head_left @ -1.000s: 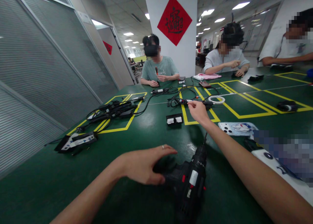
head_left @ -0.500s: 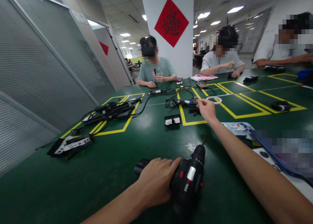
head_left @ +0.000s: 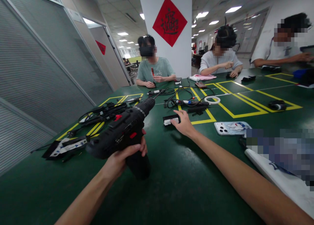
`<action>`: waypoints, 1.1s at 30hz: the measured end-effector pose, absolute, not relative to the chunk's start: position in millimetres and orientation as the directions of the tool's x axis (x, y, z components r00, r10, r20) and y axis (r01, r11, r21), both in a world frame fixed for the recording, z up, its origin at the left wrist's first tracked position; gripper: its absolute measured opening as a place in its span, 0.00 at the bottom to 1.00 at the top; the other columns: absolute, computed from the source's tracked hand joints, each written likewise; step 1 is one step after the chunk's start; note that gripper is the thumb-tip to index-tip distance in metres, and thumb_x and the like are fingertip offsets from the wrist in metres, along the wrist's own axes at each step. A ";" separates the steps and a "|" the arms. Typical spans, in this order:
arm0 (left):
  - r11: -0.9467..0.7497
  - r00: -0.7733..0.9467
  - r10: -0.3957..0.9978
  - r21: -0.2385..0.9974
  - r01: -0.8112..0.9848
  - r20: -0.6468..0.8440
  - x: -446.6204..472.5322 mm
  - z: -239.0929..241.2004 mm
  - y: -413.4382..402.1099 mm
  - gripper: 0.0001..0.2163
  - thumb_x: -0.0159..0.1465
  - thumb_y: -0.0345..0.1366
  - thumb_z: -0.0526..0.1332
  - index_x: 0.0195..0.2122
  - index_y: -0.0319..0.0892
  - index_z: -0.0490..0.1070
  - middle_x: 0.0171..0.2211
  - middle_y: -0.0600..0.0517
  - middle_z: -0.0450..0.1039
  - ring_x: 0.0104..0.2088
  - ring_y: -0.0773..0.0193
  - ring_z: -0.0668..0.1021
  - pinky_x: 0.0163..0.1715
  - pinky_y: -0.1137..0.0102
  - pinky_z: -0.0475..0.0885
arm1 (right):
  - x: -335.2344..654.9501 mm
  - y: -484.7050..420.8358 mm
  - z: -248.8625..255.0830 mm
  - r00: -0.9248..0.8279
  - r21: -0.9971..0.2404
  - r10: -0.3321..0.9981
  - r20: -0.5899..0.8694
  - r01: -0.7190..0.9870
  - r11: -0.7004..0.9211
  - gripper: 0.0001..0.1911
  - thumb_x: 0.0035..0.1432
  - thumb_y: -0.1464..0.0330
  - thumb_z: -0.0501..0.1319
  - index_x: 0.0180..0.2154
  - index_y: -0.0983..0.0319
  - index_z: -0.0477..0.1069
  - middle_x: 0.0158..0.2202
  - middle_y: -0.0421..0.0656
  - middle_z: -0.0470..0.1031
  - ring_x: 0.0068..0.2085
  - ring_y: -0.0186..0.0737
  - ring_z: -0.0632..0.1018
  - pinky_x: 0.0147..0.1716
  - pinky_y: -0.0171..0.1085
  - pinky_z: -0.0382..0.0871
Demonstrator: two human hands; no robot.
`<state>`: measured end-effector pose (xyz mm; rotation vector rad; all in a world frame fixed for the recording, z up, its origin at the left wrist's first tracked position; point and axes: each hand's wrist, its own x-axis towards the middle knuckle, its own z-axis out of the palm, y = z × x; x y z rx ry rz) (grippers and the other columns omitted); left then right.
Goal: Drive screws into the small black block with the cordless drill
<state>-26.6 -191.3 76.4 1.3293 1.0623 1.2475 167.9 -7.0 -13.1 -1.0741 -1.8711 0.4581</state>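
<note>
In my left hand [head_left: 131, 153] is a black cordless drill [head_left: 120, 127], gripped by its handle and raised off the green table [head_left: 169, 189]. Its thin bit points away toward the upper right. My right hand [head_left: 184, 123] is at a small black holder with white pieces [head_left: 167, 121] lying on the table. Thumb and fingers are apart around its right end; whether they press on it I cannot tell. Just beyond that hand are black cables [head_left: 200, 104] and a white ring [head_left: 212, 100].
More black cables [head_left: 105, 113] and a black-and-white strip-like piece [head_left: 65, 147] lie at the left. A phone in a patterned case [head_left: 232, 128] is at the right. Yellow tape [head_left: 250, 115] marks rectangles. Several people [head_left: 155, 68] sit across the table.
My left hand has lifted the drill from the table and swung it left, now holding its handle. My right hand has drawn back from the cables to the small black-and-white holder.
</note>
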 end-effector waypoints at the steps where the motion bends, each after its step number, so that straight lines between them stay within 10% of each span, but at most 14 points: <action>1: -0.120 0.102 0.986 0.989 -0.082 0.129 -26.2 74.9 -189.5 0.16 0.56 0.34 0.56 0.46 0.41 0.64 0.28 0.52 0.63 0.25 0.65 0.70 0.31 0.65 0.68 | 162.9 -9.4 -16.3 -0.243 -0.687 0.844 0.479 0.494 0.533 0.30 0.51 0.56 0.59 0.55 0.58 0.62 0.54 0.50 0.58 0.56 0.47 0.62 0.55 0.45 0.54; 6: -0.052 0.150 0.986 0.992 -0.111 0.069 -21.6 66.1 -184.5 0.17 0.54 0.31 0.56 0.46 0.41 0.63 0.40 0.47 0.66 0.26 0.67 0.69 0.32 0.65 0.68 | 154.1 -10.0 -27.3 -0.283 -0.726 0.873 0.398 0.485 0.488 0.28 0.53 0.55 0.57 0.55 0.56 0.62 0.55 0.49 0.56 0.56 0.46 0.63 0.55 0.44 0.54; 24: 0.014 0.116 0.993 0.981 0.193 -0.037 -19.7 84.9 -190.8 0.12 0.56 0.34 0.60 0.42 0.39 0.68 0.26 0.51 0.70 0.25 0.64 0.71 0.31 0.66 0.67 | 170.2 -17.4 -22.2 -0.296 -0.620 0.864 0.406 0.605 0.499 0.30 0.53 0.52 0.56 0.56 0.54 0.60 0.51 0.49 0.58 0.43 0.46 0.72 0.46 0.44 0.63; 33: -0.002 0.046 0.999 0.997 0.076 -0.002 -19.3 73.5 -187.9 0.14 0.56 0.33 0.59 0.45 0.41 0.67 0.43 0.47 0.70 0.26 0.66 0.73 0.34 0.64 0.71 | 167.2 -5.2 -25.2 -0.342 -0.680 0.839 0.424 0.491 0.544 0.30 0.49 0.52 0.60 0.53 0.54 0.62 0.52 0.47 0.56 0.50 0.43 0.68 0.51 0.45 0.59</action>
